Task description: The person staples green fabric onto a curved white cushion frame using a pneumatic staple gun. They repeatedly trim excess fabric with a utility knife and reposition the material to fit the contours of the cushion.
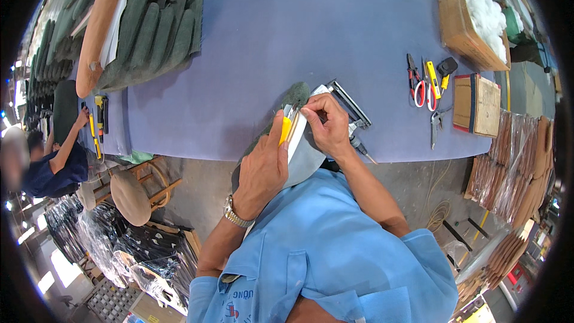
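A dark green fabric-covered pad [296,93] with a pale grey underside [308,158] is tilted up against me at the table's near edge. My left hand [263,164], with a metal watch at its wrist, is closed around a yellow utility knife [286,131], held close to the pad's edge. My right hand [327,121] pinches at that same edge, just right of the knife's tip. What lies between its fingertips is too small to make out. Behind the right hand lies a staple gun [350,104], partly covered by it.
On the blue-covered table [287,30], scissors [426,96], pliers [412,72] and another yellow knife [433,78] lie at right, near a wooden box [476,104] and a carton of white stuffing [463,24]. Green pads [158,30] are stacked far left. A co-worker [57,161] is at left.
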`<state>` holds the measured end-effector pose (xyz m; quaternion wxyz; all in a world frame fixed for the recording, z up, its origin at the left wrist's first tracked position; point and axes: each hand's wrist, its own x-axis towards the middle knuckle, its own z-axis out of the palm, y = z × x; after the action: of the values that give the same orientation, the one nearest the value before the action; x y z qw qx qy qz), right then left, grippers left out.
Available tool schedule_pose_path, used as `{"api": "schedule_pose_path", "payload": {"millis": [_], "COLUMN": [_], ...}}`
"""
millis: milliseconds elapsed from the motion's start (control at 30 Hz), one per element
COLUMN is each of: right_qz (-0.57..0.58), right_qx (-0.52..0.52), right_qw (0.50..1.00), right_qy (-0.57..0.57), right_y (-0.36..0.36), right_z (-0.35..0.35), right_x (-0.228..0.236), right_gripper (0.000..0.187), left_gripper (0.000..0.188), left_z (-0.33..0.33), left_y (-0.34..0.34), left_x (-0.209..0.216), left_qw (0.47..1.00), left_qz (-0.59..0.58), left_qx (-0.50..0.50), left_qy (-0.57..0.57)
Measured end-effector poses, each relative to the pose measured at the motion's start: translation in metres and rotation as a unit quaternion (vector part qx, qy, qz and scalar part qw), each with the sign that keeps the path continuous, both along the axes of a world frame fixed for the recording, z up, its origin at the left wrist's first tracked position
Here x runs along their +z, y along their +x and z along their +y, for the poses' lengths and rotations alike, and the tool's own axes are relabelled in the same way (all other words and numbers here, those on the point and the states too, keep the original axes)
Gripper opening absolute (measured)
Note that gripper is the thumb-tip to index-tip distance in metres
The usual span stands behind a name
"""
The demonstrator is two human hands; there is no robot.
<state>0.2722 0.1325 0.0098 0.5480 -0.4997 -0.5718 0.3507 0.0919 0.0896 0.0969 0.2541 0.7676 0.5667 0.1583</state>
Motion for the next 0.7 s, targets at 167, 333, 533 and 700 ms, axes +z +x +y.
{"api": "schedule_pose_path", "payload": {"millis": [167, 333, 533, 700], "right_qz": [-0.004, -0.004, 0.008, 0.011], "right_qx": [0.006, 0.001, 0.002, 0.005], "right_qw": [1.000, 1.000, 0.999, 0.999], "right_qy": [0.003, -0.013, -0.038, -0.042], "right_y": [0.001, 0.003, 0.004, 0.006], "right_z": [0.000, -0.002, -0.004, -0.004], "right_x": [0.000, -0.003, -0.002, -0.004], "right_gripper": [0.013, 0.013, 0.014, 0.014], "left_gripper": [0.065, 0.058, 0.058, 0.059], "left_z": [-0.001, 0.008, 0.011, 0.007], "left_y": [0.000, 0.003, 0.007, 0.011], "left_x": [0.006, 0.024, 0.028, 0.024], "left_qw": [0.999, 0.994, 0.994, 0.995], "left_qz": [0.007, 0.016, 0.020, 0.046], "left_qx": [0.000, 0.005, 0.003, -0.006], "left_qy": [-0.035, -0.110, -0.110, -0.087]}}
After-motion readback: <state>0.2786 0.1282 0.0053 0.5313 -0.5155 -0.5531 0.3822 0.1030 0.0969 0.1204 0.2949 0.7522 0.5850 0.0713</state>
